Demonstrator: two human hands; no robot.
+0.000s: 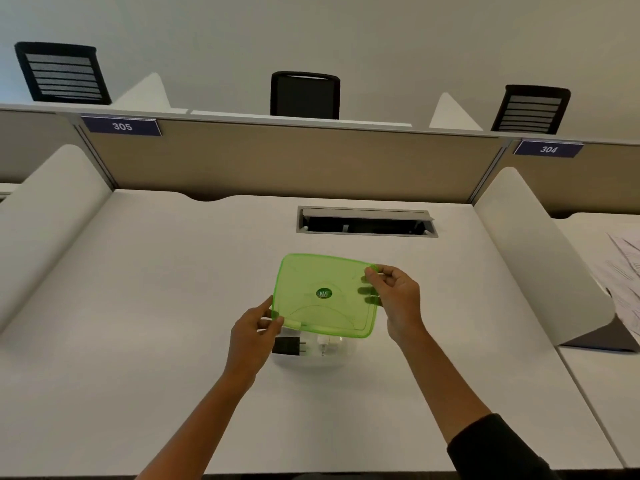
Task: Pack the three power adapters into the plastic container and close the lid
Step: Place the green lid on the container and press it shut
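While held, lid [325, 294] above container [313, 355].

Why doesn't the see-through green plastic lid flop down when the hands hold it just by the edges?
The see-through green plastic lid probably is fairly stiff: it stays flat while the left hand and right hand pinch only opposite edges. It looks thin, so it is likely light. Its smooth plastic might be a bit slippery.
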